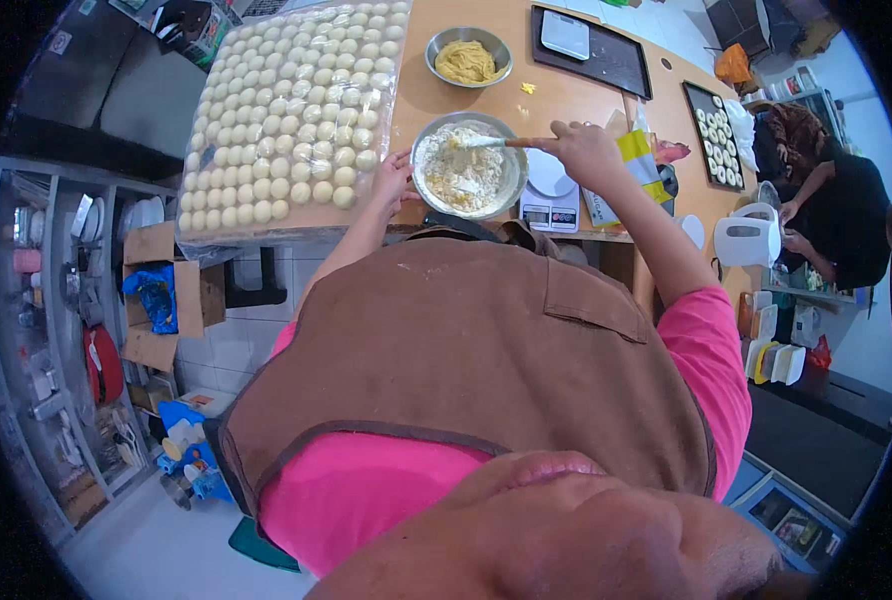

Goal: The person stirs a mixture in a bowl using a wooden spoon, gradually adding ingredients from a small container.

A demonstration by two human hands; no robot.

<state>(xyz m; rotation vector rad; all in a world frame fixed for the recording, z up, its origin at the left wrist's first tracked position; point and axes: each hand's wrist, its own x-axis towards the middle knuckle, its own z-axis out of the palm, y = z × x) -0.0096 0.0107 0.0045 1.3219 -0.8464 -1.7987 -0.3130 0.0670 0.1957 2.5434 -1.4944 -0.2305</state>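
A metal bowl [518, 180] of white flour and yellowish crumbly mix [456, 180] stands near the table's front edge. My left hand [394, 185] holds the bowl by its left side, fingers against the outer wall. In my right hand [578, 152] is the wooden handle of a spatula [514, 142]. Its pale blade reaches across the rim into the flour, with some yellow mix on it. Just right of the bowl, below my right forearm, sits a white kitchen scale [551, 205]. Behind the bowl is a second metal bowl [434, 72] with yellow dough [466, 62].
Many round dough balls [286, 120] lie under clear plastic on the left. A dark tray [616, 68] bearing a flat white scale [565, 37] is at the back. Ring-shaped dough pieces fill another tray [701, 100] at right, near a white jug [748, 238] and another person [846, 210].
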